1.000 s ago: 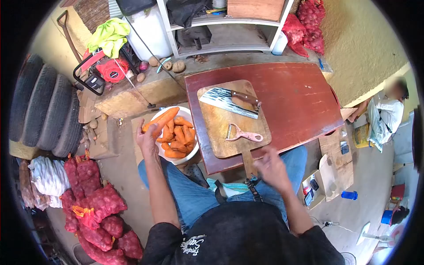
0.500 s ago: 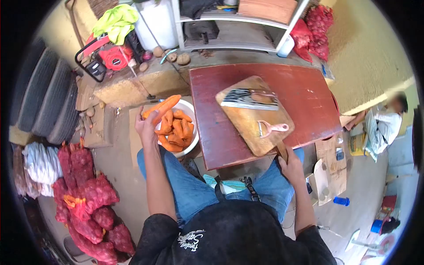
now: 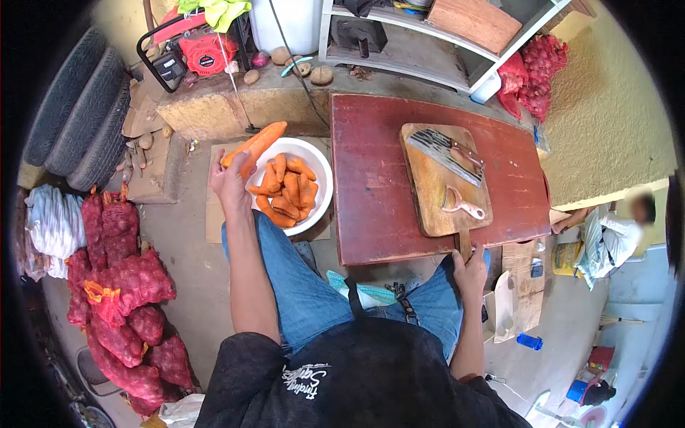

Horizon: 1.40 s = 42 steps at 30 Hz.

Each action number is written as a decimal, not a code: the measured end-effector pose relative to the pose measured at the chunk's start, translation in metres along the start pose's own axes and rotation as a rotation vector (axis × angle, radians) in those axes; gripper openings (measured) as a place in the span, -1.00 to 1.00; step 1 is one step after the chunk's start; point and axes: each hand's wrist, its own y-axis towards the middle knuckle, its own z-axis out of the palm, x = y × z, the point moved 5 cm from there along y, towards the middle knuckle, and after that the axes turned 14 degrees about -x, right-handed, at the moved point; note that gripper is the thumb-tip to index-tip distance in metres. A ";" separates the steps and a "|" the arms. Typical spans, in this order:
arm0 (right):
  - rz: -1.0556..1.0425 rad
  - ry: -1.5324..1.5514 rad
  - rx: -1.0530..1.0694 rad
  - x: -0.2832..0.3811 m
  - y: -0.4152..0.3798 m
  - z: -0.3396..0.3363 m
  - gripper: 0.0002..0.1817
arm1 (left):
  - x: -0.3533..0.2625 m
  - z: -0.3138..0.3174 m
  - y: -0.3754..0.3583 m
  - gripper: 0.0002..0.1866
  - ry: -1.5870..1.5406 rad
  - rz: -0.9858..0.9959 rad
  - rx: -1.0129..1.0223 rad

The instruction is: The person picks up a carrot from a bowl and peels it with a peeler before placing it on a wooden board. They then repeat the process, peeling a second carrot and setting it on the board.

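My left hand (image 3: pixel 231 184) is closed around a peeled orange carrot (image 3: pixel 262 141), raised at the left rim of a white basin (image 3: pixel 325 167). Peeled carrots (image 3: pixel 291 187) lie heaped inside the basin. With its fingers wrapped round the handle, my right hand (image 3: pixel 469 274) grips a wooden cutting board (image 3: pixel 422 203) at the near edge of the red table (image 3: pixel 371 178). On the board rest a wide-bladed knife (image 3: pixel 444 155) with a dark and light pattern and a pinkish peeler (image 3: pixel 462 205).
Red mesh sacks (image 3: pixel 135 285) are piled at the left, below stacked tyres (image 3: pixel 78 107). A red machine (image 3: pixel 203 55) and a shelf (image 3: pixel 421 50) stand beyond the table. Another person (image 3: pixel 617 232) sits at the right. Flattened cardboard (image 3: pixel 524 292) lies on the floor.
The cutting board has slid right on the table and turned straighter, carrying the knife and peeler. The left hand still holds the carrot beside the basin. The camera view has shifted.
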 end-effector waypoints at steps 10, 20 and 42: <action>0.026 -0.026 -0.068 -0.016 0.035 0.004 -0.27 | 0.005 0.021 -0.005 -0.13 0.035 0.038 0.079; -0.003 -0.092 0.088 0.004 0.011 0.002 -0.07 | 0.007 0.014 0.003 -0.17 0.003 0.057 0.060; -0.526 0.541 0.631 0.150 -0.083 -0.012 -0.71 | 0.011 0.029 -0.002 -0.25 0.024 -0.012 0.121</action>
